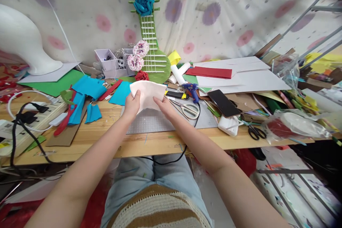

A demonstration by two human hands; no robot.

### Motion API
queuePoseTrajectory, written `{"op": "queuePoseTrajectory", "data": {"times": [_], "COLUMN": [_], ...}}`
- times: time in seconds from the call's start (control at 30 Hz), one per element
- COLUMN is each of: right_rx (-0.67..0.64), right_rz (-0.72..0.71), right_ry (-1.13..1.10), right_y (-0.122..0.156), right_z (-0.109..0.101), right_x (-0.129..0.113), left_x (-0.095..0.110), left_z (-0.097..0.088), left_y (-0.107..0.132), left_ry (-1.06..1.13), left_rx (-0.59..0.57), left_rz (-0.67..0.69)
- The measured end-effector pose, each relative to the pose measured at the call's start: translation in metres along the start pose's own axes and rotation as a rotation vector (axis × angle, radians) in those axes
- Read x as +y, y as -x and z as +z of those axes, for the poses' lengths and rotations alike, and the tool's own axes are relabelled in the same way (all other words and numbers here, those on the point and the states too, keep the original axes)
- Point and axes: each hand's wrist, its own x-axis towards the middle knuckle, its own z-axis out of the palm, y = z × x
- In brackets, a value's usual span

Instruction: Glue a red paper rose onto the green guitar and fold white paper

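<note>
A white sheet, paper or thin foam (148, 94), is held up above the grey cutting mat (149, 123). My left hand (132, 105) pinches its left side, thumb on the near face. On the right side my right hand (164, 107) grips it the same way. The sheet bows slightly between them. Just behind it stands a green paper guitar (157, 66) with white strings and a blue paper flower (143, 3). Close to my right hand lie a utility knife (176, 94), scissors with pale handles (190, 110) and a blue glue gun (192, 92).
A phone (223, 103), a white box (228, 125) and black scissors (257, 133) lie to the right. White boards (256, 78) and red paper (212, 72) are behind. On the left are blue paper scraps (89, 87), a power strip (34, 124) and a white mannequin head (21, 39).
</note>
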Motion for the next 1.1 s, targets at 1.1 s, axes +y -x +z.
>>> {"op": "queuePoseTrajectory", "data": {"times": [1.1], "right_rx": [0.122], "right_rz": [-0.095], "right_ry": [-0.002], "right_y": [-0.003], "right_z": [0.007], "right_x": [0.035], "left_x": [-0.031], "left_z": [-0.006], "left_y": [0.022], "left_ry": [-0.104], "left_rx": [0.061], "left_rz": [0.171]}}
